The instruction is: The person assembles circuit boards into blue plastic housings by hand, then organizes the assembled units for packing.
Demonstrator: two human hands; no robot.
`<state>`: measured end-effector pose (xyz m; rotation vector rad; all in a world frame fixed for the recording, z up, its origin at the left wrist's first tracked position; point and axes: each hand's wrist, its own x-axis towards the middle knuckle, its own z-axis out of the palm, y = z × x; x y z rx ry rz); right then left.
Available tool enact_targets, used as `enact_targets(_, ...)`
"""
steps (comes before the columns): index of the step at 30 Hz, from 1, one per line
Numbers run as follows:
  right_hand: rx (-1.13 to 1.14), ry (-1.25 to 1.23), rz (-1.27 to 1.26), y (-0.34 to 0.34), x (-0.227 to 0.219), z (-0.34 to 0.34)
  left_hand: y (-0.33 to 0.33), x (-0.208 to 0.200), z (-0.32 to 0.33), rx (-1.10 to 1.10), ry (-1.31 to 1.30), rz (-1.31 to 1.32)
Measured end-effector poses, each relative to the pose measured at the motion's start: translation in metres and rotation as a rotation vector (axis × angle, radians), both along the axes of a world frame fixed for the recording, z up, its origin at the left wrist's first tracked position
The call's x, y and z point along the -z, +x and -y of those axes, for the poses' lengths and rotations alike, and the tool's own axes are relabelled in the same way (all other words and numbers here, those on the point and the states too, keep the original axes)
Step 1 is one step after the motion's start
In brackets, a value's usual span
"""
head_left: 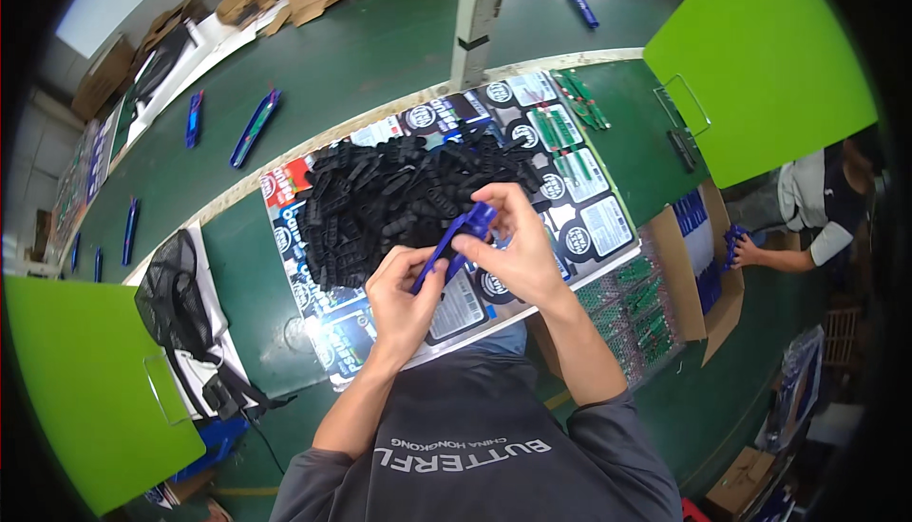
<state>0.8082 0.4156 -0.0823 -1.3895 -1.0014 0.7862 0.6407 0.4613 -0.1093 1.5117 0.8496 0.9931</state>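
Both my hands hold one long blue plastic housing [439, 254] above the front of a printed board [608, 213]. My left hand [404, 289] pinches its lower end between thumb and fingers. Around its wider upper end, my right hand [513, 246] is closed, the thumb pressed along the side. Something dark shows in the housing's hollow, too small to make out. Just beyond my hands lies a large heap of black plastic parts [380, 189]. Several green circuit boards [556, 132] rest on the printed board's far right part.
Blue housings [255, 129] lie spaced along the green belt [380, 56] behind a metal post [475, 23]. Green panels [760, 66] flank the bench. A black mesh bag [176, 294] sits left. At right, another person's hand [746, 251] is by a carton [686, 265] of blue parts.
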Motion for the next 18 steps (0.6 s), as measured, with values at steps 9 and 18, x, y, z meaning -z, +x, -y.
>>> enact_targets(9,0.527,-0.233,0.841,0.202,0.058,-0.038,-0.01,0.006,0.007,0.049,-0.348,0.109)
enact_targets(18,0.316,-0.616,0.849,0.223,0.055,-0.074,-0.011,0.013,0.003,0.023,-0.288,0.082)
